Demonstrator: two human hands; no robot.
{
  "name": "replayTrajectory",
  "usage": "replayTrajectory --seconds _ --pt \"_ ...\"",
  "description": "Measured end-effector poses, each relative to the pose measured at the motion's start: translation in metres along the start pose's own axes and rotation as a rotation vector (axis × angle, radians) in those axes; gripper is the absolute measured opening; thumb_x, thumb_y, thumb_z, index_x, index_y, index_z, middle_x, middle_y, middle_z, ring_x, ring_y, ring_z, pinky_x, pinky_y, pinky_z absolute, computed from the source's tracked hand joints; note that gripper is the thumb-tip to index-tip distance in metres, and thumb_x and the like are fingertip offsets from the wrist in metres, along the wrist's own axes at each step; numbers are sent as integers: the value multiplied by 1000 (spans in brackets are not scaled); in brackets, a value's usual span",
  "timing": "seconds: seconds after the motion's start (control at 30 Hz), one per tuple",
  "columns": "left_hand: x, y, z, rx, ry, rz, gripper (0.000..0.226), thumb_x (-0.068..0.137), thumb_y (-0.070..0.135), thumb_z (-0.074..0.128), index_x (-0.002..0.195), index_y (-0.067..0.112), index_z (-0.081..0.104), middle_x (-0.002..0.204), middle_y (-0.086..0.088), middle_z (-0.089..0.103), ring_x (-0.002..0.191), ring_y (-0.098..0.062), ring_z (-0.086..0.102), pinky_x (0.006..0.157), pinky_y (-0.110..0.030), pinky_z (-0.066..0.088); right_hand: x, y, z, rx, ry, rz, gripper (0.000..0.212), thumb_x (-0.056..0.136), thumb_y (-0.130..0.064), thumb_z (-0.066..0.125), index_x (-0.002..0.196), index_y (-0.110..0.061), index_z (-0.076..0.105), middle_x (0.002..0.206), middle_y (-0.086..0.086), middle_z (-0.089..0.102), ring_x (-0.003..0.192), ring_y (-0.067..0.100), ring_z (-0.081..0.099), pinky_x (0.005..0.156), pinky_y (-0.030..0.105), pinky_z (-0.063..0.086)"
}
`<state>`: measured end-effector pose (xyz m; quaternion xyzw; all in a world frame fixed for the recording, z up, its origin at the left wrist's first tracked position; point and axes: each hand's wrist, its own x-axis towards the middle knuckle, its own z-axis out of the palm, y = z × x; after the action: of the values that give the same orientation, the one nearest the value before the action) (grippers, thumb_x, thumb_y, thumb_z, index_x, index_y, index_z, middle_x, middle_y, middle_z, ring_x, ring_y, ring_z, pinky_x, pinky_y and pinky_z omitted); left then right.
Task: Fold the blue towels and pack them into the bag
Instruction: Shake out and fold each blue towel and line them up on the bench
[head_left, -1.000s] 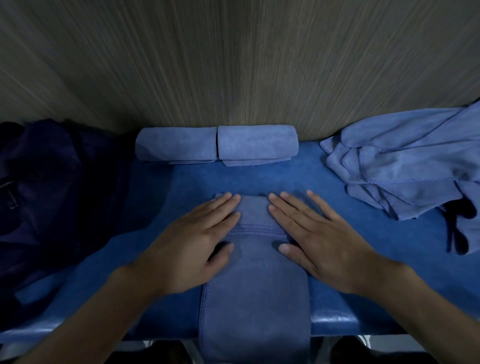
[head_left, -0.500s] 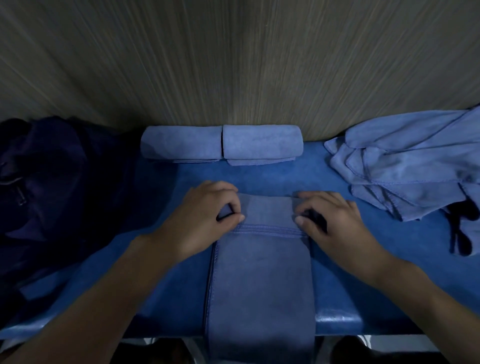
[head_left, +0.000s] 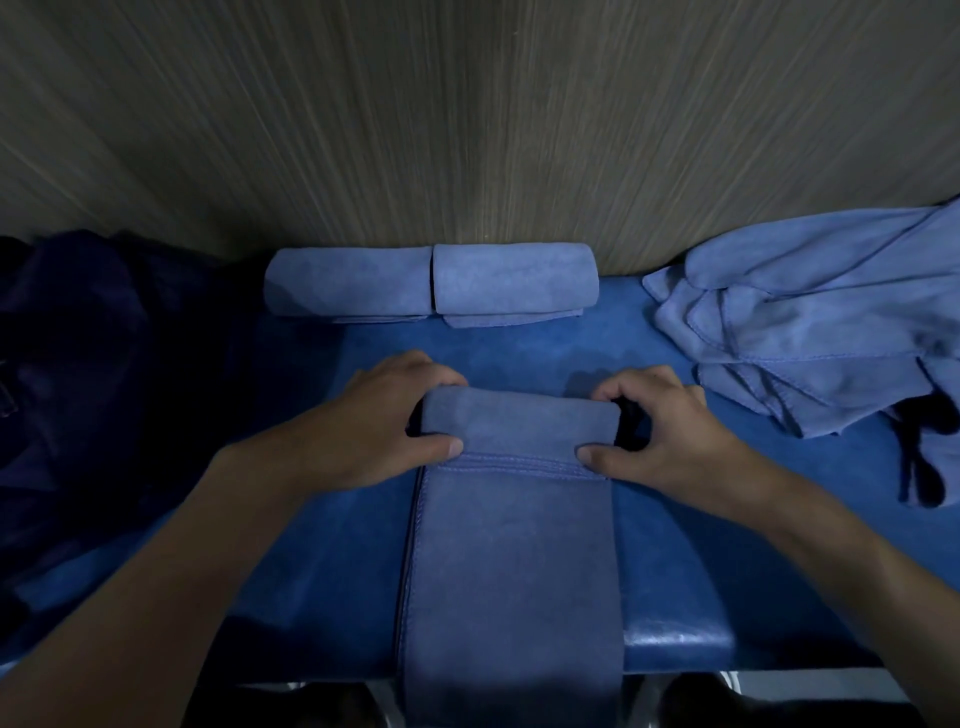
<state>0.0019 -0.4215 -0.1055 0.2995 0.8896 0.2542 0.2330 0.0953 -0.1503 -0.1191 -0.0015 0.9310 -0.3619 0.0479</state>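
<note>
Your left hand (head_left: 384, 426) and right hand (head_left: 660, 431) each grip one side of the rolled-up far end of the long blue towel (head_left: 514, 545). It lies on the blue bench (head_left: 675, 545), and its near end hangs over the edge. Two rolled towels (head_left: 348, 280) sit far back by the wall (head_left: 467, 130). On the right lie loose towels (head_left: 810, 322), and on the left is the dark bag (head_left: 104, 364).

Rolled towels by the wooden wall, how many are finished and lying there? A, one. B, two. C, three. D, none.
B: the left rolled towel and the right rolled towel lie end to end against the wall; the third towel, gripped by the left hand and right hand, is only partly rolled.
</note>
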Motion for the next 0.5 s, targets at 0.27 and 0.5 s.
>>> replayTrajectory --seconds 0.27,0.5 --pt "3 2 3 -122 211 8 22 80 29 76 89 33 56 87 14 62 84 -5 59 70 -25 47 8 -4 6 149 130 3 30 65 -47 69 86 -41 48 88 -11 60 92 23 52 83 42 47" --pt "-5 5 8 36 357 211 28 77 4 69 91 25 55 88 12 59 86 -13 57 78 -40 48 2 -9 4 -356 306 -405 33 71 -9 72 96 -21 55 93 -9 56 91 15 49 82 29 25"
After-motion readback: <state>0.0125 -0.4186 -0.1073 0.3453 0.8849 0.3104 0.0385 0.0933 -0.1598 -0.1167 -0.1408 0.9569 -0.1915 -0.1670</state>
